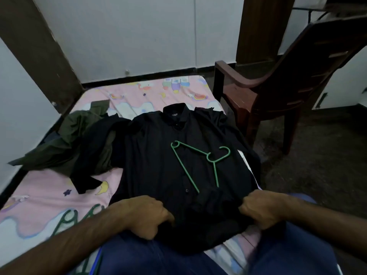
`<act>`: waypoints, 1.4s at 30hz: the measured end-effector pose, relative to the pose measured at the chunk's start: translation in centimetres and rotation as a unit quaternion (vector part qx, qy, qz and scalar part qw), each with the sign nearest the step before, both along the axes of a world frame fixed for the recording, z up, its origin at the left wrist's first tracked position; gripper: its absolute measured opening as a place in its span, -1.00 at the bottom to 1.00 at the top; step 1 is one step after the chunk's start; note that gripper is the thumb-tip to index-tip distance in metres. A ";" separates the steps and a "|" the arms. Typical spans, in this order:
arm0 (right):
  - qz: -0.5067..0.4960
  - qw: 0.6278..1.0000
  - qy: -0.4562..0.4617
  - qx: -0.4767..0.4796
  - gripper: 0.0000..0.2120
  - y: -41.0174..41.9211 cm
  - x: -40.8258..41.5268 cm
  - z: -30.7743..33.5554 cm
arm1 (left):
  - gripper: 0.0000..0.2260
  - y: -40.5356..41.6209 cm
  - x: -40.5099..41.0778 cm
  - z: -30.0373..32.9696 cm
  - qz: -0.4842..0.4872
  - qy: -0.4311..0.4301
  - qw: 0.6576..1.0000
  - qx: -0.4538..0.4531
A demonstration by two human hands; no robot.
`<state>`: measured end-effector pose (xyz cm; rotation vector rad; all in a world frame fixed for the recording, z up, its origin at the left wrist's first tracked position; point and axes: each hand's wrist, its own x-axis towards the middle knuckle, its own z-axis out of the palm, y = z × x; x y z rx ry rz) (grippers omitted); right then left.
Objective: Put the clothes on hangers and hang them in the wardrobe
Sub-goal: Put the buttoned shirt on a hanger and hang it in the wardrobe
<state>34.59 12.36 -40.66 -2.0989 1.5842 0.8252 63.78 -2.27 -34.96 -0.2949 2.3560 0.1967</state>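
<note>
My left hand (pixel 147 215) and right hand (pixel 262 208) both grip the hem of the black shirt (pixel 158 155), fingers curled into the cloth. The shirt lies flat on the bed (pixel 49 195), a green hanger (pixel 198 161) resting on its chest.

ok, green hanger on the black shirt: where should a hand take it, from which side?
Probably at the neck of the green hanger, where hook and both arms meet, coming from above on the person's right. It lies flat on the black shirt with the hook pointing right, and the arms' near ends are tucked under fabric, which both the left hand and right hand grip.
</note>
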 end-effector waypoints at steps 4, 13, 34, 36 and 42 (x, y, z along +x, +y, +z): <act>0.010 0.996 -0.051 0.070 -0.77 2.7 2.3 0.0 | -0.56 2.5 0.2 -1.5 0.034 -0.051 0.986 0.153; -0.263 0.855 -0.399 0.202 -0.42 -4.4 -1.0 -1.9 | -0.75 -2.5 -4.5 -4.9 0.196 0.113 0.941 0.252; -0.657 0.490 -0.548 -0.166 -0.69 -14.3 -3.2 -6.2 | -0.94 -11.2 -8.4 -15.5 0.262 0.318 0.909 0.055; -0.660 0.483 -0.556 -0.149 -0.72 -16.0 -4.3 -5.6 | -0.92 -12.2 -8.9 -15.6 0.263 0.308 0.911 0.073; -0.562 0.666 -0.416 -0.259 -0.75 -21.9 -7.8 -6.0 | -0.92 -18.0 -9.9 -15.6 0.257 0.374 0.886 0.092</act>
